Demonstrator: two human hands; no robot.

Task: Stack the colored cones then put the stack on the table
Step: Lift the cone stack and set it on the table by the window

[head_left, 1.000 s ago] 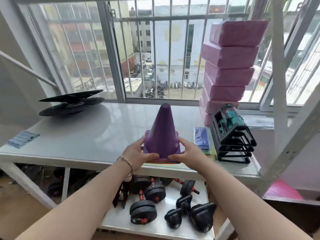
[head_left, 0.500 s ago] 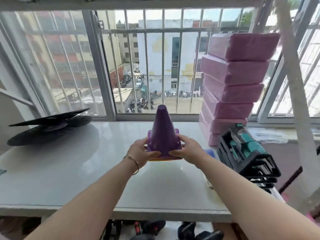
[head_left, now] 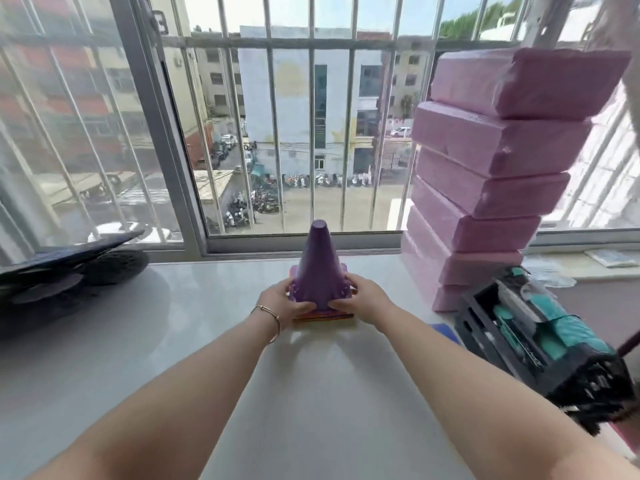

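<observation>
A stack of cones (head_left: 319,268), purple on top with orange and other coloured base rims showing beneath, stands upright on the white table (head_left: 173,341) near the window. My left hand (head_left: 281,302) grips the left side of the stack's base. My right hand (head_left: 360,299) grips the right side. Both thumbs lie on the purple base. The lower cones are hidden except for their edges.
A tall pile of pink foam blocks (head_left: 491,168) rises at the right by the window. A black rack with teal dumbbells (head_left: 540,344) sits at the table's right edge. Black discs (head_left: 65,271) lie at the left. Barred windows (head_left: 277,133) close the far side.
Both hands have carried the cone stack from the table's front edge farther in towards the window, and its base now rests on the tabletop. The view has moved forward over the table.
</observation>
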